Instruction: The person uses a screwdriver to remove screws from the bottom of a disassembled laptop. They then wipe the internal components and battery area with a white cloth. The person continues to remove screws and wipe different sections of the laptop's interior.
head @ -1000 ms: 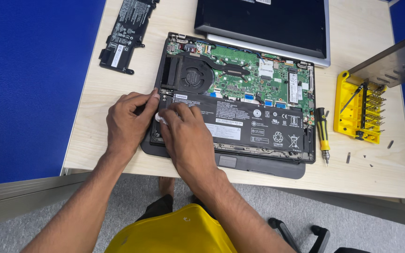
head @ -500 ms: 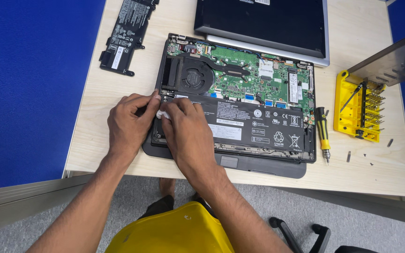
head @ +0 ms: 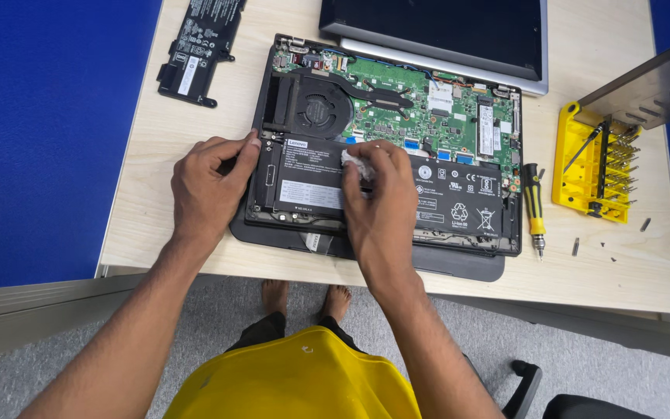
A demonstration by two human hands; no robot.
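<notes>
Pale wood bench (head: 195, 116): carries everything; blue floor or wall shows to the left and far right.
Open laptop (head: 385, 143): one, lying bottom-up in the middle of the bench with its cover off, so the green board, the round fan and the battery are bare to work on.
Fitted battery (head: 443, 194): one, a long black pack along the near edge of the laptop, sitting in its bay.
Left hand (head: 207, 186): rests on the left edge of the laptop, thumb and fingers curled against the rim at the battery's left end, seemingly to steady it; grip closed on nothing I can make out.
Right hand (head: 381, 198): lies over the middle of the fitted battery, its grip pinched on a small white wad (head: 354, 164), pressed to the pack's far edge.
Spare battery (head: 199, 46): one, black, lying loose at the far left, well apart from the laptop.
Second laptop (head: 436, 35): one, dark with a silver edge, at the far side.
Screwdriver (head: 533, 209): one, yellow and black, just right of the laptop, within reach.
Bit case (head: 591, 167): one, yellow, lid propped open, at the right.
Loose screws (head: 606, 244): a few small bits near the case; count unclear.
</notes>
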